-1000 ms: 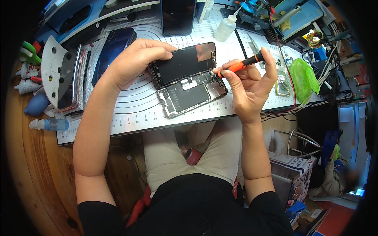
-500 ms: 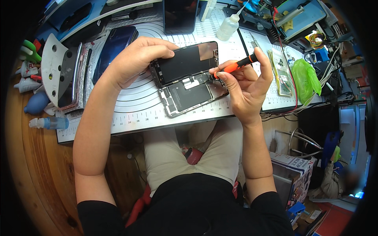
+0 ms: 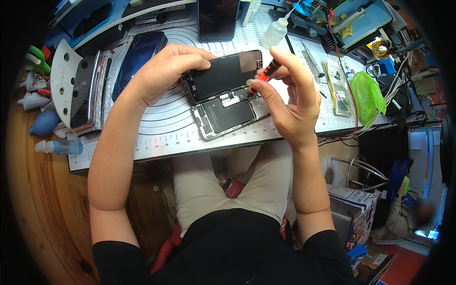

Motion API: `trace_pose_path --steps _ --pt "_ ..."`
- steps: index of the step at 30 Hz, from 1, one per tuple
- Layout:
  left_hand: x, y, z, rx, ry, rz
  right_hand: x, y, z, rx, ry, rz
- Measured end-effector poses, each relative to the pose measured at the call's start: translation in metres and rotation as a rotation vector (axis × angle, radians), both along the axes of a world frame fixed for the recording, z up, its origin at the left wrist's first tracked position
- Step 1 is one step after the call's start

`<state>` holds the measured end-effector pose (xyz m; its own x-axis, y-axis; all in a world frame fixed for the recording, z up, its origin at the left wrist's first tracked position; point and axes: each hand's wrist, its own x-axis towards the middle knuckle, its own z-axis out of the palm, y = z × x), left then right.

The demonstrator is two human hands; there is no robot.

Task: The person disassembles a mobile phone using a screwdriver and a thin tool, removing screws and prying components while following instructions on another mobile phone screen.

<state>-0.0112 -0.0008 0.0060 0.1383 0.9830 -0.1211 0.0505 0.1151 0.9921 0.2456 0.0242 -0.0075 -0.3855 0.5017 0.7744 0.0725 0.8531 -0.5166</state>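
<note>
An opened smartphone (image 3: 230, 114) lies on the white ruled work mat (image 3: 164, 138), its inner parts and dark battery exposed. Its screen panel (image 3: 219, 78) is folded up along the far side. My left hand (image 3: 173, 66) grips the panel's upper left edge, thumb over its dark inner face. In my right hand (image 3: 292, 97) is an orange and black screwdriver (image 3: 267, 76), held between thumb and fingers and tilted. Its lower end points down at the phone's middle, near the board beside the battery; the tip itself is too small to make out.
A dark blue phone (image 3: 137, 59) lies left of the work, near stacked panels (image 3: 85, 95). Farther back are an upright dark phone (image 3: 217, 19) and a clear squeeze bottle (image 3: 274, 33). Tweezers (image 3: 311, 61) and a green plastic bag (image 3: 366, 99) lie right. A person (image 3: 403, 216) is at far right.
My right hand has turned the screwdriver steeper and brought its lower end leftward, to the phone's middle. The left hand and the phone have stayed in place.
</note>
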Motion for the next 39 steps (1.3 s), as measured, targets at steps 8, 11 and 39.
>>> trace_pose_path --steps 8,11,39 --pt "-0.002 0.002 0.0 -0.027 -0.02 -0.024 -0.009 -0.011 0.005 -0.325 0.264 0.194" --pt "-0.002 0.003 -0.001 -0.025 -0.012 -0.024 -0.008 -0.005 0.007 -0.114 0.149 0.123" --pt "0.001 0.002 0.0 -0.012 0.012 0.01 -0.015 -0.012 0.017 -0.25 0.186 0.131"
